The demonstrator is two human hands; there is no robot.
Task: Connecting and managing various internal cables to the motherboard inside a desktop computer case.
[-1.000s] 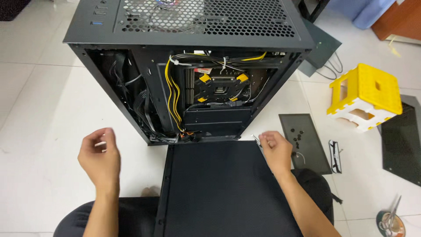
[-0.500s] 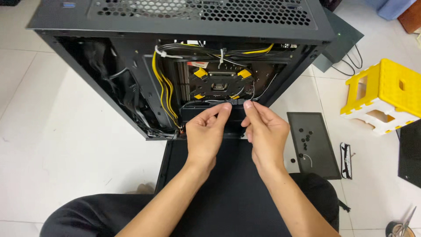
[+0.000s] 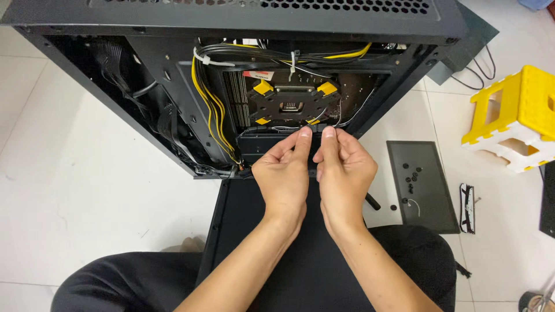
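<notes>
- Hands first: the left hand (image 3: 284, 176) and right hand (image 3: 343, 170) sit side by side at the lower lip of the open computer case (image 3: 231, 17), fingertips pressed up against the dark drive bracket (image 3: 260, 147) just under the black backplate (image 3: 293, 103) with its yellow corner tabs. Both are loosely curled, fingers together; whether they pinch something small between them I cannot tell.
- Risk, as I judge it: a fingertip pushing upward could snag the thin pale wire (image 3: 338, 112) hanging beside the backplate, or tug the yellow and black cable bundle (image 3: 211, 110) that runs down the left of the opening.
- Sheet-metal edges around the opening look sharp; a slip of either knuckle would scrape there.
- Loose screws (image 3: 411, 176) lie on the flat dark plate (image 3: 422, 185) on the floor, right of the right forearm; an elbow swinging out could scatter them.
- Room: the removed side panel (image 3: 260, 260) lies across the lap, so pulling straight back is free. White floor tiles (image 3: 87, 190) give space on the left; the yellow stool (image 3: 514, 118) crowds the far right.
</notes>
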